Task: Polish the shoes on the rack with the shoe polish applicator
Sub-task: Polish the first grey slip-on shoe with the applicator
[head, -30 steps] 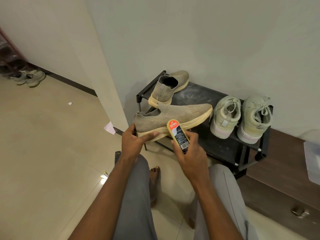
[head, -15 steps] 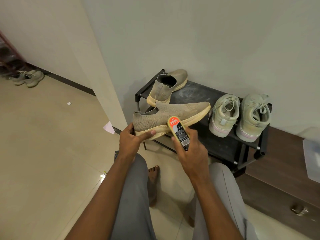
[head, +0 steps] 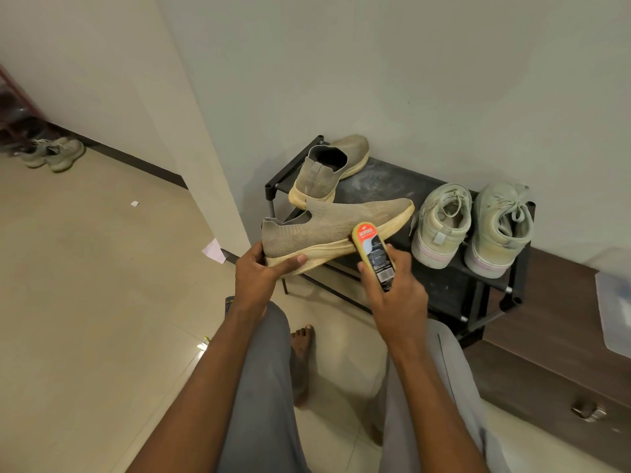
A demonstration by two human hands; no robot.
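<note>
**Tans, creams and black by the wall**

The held shoe is tan knit mesh over a yellowed cream sole, as is its mate at 11 o'clock on the black, dust-smudged rack. The applicator is yellow-edged, with an orange-red top and a black label. At 3 o'clock, two lace-up sneakers are pale grey-green with pinkish sole lines. Trousers are grey, the floor glossy beige, the cabinet dark brown.

Bare forearms, grey trousers, bare foot
</note>
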